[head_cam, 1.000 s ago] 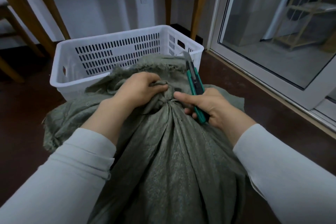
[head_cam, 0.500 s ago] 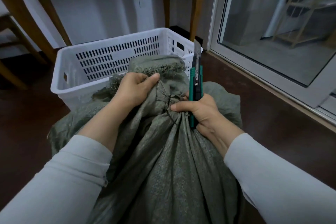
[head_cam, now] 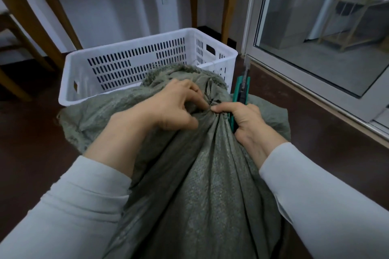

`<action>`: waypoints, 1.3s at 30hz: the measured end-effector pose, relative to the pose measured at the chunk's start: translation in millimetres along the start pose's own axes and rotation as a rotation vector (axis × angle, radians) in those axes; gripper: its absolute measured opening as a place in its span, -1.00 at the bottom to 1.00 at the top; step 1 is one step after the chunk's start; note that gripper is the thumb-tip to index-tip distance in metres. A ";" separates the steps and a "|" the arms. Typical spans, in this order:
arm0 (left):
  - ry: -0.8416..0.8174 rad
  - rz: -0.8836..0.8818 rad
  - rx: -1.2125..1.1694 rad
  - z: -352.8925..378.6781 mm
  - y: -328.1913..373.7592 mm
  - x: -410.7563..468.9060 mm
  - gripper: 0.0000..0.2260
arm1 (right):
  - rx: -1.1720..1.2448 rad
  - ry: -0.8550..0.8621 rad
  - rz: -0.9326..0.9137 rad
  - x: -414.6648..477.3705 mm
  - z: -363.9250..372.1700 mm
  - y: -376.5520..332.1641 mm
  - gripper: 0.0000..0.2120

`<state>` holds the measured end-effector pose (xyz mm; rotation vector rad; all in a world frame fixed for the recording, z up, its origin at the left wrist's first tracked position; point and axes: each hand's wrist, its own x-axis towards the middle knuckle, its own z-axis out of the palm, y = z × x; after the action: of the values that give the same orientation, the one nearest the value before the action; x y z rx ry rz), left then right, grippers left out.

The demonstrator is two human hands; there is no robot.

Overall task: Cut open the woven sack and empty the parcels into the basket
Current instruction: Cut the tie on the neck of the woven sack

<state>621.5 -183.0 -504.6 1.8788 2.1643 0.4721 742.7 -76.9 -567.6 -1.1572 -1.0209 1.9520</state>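
Observation:
A grey-green woven sack (head_cam: 195,185) stands full in front of me, its neck gathered and tied with a dark cord (head_cam: 211,102). My left hand (head_cam: 168,109) bunches the sack's neck cloth just left of the tie. My right hand (head_cam: 244,120) holds a green utility knife (head_cam: 243,90) with its blade pointing up and away, and its forefinger touches the tie. Behind the sack stands a white slotted plastic basket (head_cam: 130,48); no parcels show in it. The parcels are hidden inside the sack.
The floor (head_cam: 31,143) is dark brown. Wooden furniture legs (head_cam: 27,17) rise at the left and behind the basket. A glass sliding door with a pale frame (head_cam: 315,82) runs along the right.
Both hands have closed in on the tie at the sack's neck. The knife has swung from tilting left to upright and moved to the right of the neck.

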 end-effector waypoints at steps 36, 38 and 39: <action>0.596 -0.196 -0.229 46.8 -28.0 14.2 -0.81 | -0.256 -0.248 -0.143 -10.6 -5.3 23.0 -0.63; 0.473 -0.274 -0.254 50.7 -35.1 16.7 -0.79 | -0.269 -0.313 -0.119 -11.7 -10.0 26.8 -0.65; 0.391 -0.320 -0.252 54.8 -39.2 16.8 -0.79 | -0.283 -0.335 -0.099 -12.3 -11.9 30.3 -0.67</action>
<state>604.3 -166.4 -569.8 1.3613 2.4433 1.0559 754.4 -98.4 -592.3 -0.9167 -1.5408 2.0080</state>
